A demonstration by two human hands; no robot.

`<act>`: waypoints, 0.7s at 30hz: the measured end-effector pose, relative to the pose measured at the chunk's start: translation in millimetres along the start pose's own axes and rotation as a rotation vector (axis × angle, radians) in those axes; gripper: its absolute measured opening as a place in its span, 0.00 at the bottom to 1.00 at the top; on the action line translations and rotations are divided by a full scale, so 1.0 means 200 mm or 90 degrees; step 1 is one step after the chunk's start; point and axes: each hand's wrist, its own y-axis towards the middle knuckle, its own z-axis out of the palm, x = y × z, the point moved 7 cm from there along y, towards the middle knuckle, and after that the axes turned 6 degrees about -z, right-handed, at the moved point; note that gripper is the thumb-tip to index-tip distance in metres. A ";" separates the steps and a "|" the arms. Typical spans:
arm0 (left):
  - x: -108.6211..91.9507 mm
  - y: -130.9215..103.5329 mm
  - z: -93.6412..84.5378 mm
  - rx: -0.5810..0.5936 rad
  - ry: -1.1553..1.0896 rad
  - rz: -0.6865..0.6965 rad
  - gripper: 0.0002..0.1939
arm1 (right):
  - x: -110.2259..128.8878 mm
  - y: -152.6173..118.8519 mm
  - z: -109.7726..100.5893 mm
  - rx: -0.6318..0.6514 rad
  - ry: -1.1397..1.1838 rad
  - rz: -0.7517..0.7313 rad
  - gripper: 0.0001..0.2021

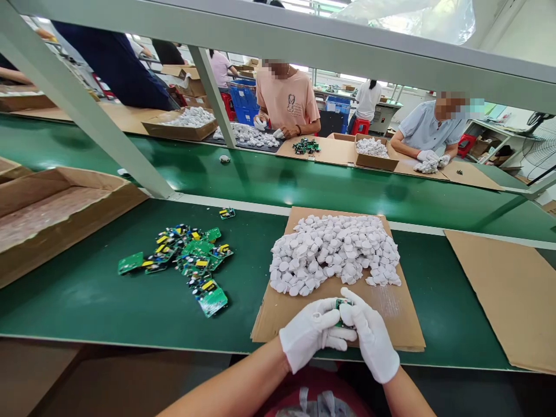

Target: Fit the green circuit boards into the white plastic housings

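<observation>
In white gloves, my left hand and my right hand meet above the front of a cardboard sheet. Between them is a small green circuit board, mostly covered by the fingers. Both hands are closed on it. A rounded white patch lies over the board; whether it is a thumb tip or a small white piece I cannot tell. Just beyond my hands, a heap of small white pieces with round ends covers the back of the cardboard. To the left, a pile of green circuit boards with yellow parts lies on the green bench.
One circuit board lies apart behind the pile. A cardboard tray stands at far left, another cardboard sheet at right. A metal frame crosses above. Beyond a green belt, co-workers in gloves handle white pieces.
</observation>
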 end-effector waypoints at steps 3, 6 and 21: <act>0.04 -0.01 -0.02 -0.013 -0.060 0.001 0.19 | 0.04 0.00 0.00 0.010 -0.071 -0.020 0.22; 0.08 -0.02 -0.02 -0.020 -0.079 0.004 0.18 | 0.08 0.01 0.00 0.033 -0.161 -0.059 0.22; 0.04 -0.03 -0.02 -0.015 0.021 -0.009 0.18 | 0.01 -0.01 0.07 0.149 0.132 0.087 0.27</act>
